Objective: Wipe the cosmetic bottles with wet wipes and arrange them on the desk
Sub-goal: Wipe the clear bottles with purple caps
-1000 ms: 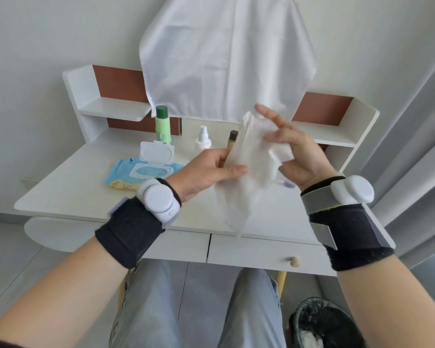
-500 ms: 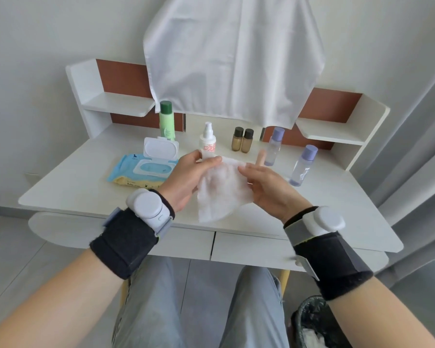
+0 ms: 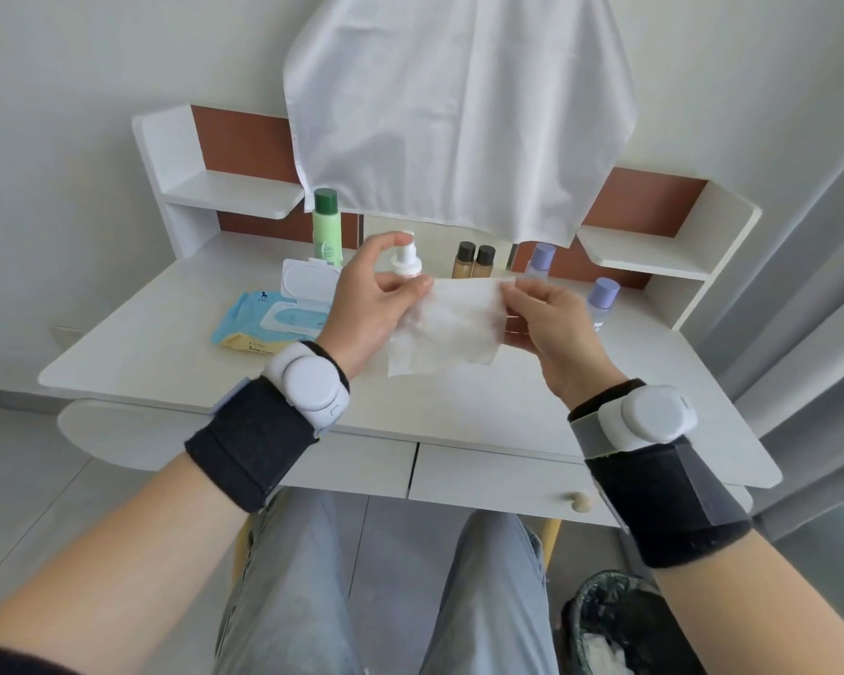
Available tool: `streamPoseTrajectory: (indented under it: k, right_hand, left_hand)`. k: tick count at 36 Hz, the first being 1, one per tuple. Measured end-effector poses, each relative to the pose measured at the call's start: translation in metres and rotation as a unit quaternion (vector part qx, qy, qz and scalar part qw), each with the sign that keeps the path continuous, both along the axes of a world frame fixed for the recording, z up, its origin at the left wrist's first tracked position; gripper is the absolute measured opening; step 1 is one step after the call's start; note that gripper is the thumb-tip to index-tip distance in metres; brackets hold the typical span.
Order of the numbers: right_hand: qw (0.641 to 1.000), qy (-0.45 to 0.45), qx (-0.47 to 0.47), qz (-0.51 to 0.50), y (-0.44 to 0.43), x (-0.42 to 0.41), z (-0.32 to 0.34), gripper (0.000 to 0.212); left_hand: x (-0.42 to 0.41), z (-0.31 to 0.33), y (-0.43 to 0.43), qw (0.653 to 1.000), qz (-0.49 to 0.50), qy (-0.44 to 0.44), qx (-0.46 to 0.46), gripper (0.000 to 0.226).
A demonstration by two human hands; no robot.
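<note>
1 wipe point(image 3: 447, 328) between hands point(image 3: 366, 311) point(image 3: 554, 324), perhaps taut

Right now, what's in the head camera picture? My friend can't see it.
The left hand and right hand pinch a white wet wipe spread above the desk. Behind stand six small bottles; an open wipes pack lies at left.

A home bedroom or dressing corner is suggested by a white vanity worktop point(image 3: 166, 343) with side shelves point(image 3: 235, 197), cosmetic bottles point(image 3: 326, 226), grey curtains point(image 3: 810, 304) and a lined waste bin point(image 3: 620, 621).
</note>
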State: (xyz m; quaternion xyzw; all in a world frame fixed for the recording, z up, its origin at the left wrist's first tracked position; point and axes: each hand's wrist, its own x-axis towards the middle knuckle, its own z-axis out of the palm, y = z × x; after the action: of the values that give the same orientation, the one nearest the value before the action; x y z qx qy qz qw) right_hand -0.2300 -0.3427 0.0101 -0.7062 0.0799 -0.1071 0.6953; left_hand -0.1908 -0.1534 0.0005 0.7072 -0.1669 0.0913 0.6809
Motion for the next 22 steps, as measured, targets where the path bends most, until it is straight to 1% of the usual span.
streamPoseTrajectory:
  k: [2,4,6,8,11,13,15,18,22]
  right_hand:
    - [1.0,-0.002,-0.004,-0.026,-0.001,0.001,0.003,0.023]
    - [1.0,0.012,0.022,-0.012,-0.003,0.002,0.006,0.037]
    - [0.996,0.03,0.074,0.043,-0.008,0.002,0.009,0.049]
    - [0.992,0.031,0.094,0.082,-0.013,0.002,0.011,0.052]
    - [0.995,0.023,0.047,0.081,-0.018,0.0,0.012,0.048]
    - [0.997,0.017,0.007,0.072,-0.018,-0.001,0.013,0.037]
    - [0.998,0.007,-0.026,0.06,-0.018,-0.001,0.013,0.027]
    - [0.997,-0.016,-0.065,0.043,-0.017,0.001,0.012,0.02]
    - [0.994,-0.042,-0.096,0.018,-0.017,0.002,0.014,0.018]
  left_hand:
    - [0.0,0.004,-0.002,1.0,-0.005,-0.004,-0.006,0.022]
    - [0.0,0.005,-0.004,1.0,-0.014,0.007,-0.014,0.011]
    - [-0.001,0.005,-0.004,0.999,-0.022,0.025,-0.029,0.011]
    - [-0.001,0.007,-0.003,0.997,-0.037,0.055,-0.047,0.017]
    - [-0.001,0.013,0.001,0.987,-0.09,0.114,-0.072,0.025]
    - [-0.002,0.016,0.002,0.984,-0.103,0.129,-0.066,0.029]
    - [-0.002,0.018,0.002,0.992,-0.067,0.104,-0.015,0.029]
    - [0.001,0.018,0.001,0.996,-0.005,0.036,0.081,0.028]
    - [0.002,0.018,0.001,0.993,0.035,-0.018,0.113,0.024]
